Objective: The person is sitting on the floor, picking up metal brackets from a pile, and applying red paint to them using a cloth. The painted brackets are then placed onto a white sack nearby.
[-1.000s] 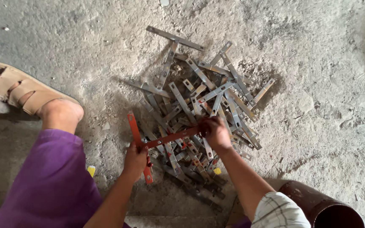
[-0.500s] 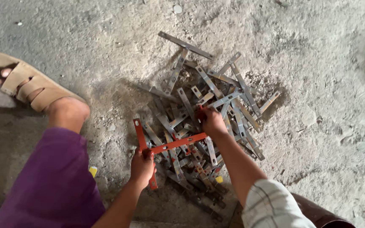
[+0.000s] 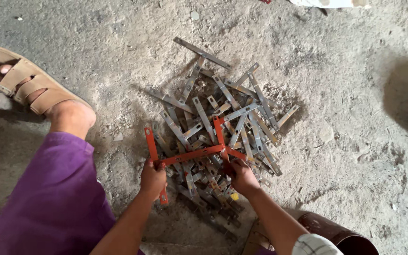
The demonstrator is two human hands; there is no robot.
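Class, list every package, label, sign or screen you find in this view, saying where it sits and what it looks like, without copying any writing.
None in view: only a pile of grey metal strips on the dusty floor, with orange-red strips held in the left hand and right hand.

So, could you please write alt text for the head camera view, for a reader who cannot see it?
A person crouched on a dusty concrete floor holds an orange-red metal strip frame in both hands, left hand and right hand, over a heap of grey metal strips. A purple-clad leg and a tan sandal show at left.
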